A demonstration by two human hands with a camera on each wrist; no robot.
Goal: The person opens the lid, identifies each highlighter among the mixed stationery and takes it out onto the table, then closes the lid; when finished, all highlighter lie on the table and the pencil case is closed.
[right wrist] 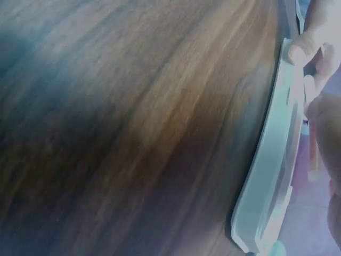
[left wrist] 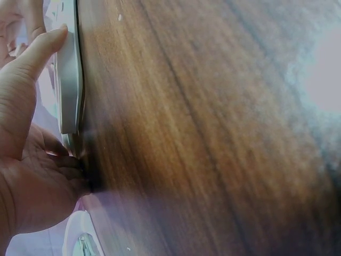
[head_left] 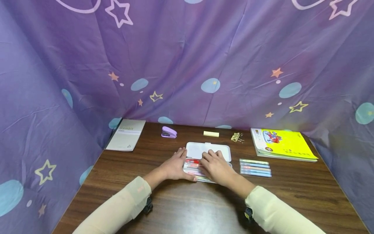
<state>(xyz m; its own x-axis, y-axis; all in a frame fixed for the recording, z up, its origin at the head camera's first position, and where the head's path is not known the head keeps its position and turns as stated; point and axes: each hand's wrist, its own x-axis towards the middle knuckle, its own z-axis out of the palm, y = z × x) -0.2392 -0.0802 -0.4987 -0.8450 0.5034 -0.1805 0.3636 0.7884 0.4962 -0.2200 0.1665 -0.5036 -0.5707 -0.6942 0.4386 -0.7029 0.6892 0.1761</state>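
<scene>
A white pencil case (head_left: 207,181) lies on the table with its lid (head_left: 208,152) laid back, and several pens (head_left: 193,165) lie inside, one with red at its end. My left hand (head_left: 176,165) grips the left end of the case. In the left wrist view its thumb (left wrist: 50,45) presses the front wall. Over the right part of the case, my right hand (head_left: 217,167) has bent fingers reaching down among the pens. The right wrist view shows an orange-tinted pen (right wrist: 313,154) at those fingers; the fingertips are partly hidden.
Several pens (head_left: 255,168) lie in a row right of the case. Behind stand a purple stapler (head_left: 169,132), a yellow sticky-note block (head_left: 211,134) and gold binder clips (head_left: 236,137). A pale notebook (head_left: 125,136) lies far left, a yellow book (head_left: 286,144) far right. A purple curtain (head_left: 181,65) hangs behind.
</scene>
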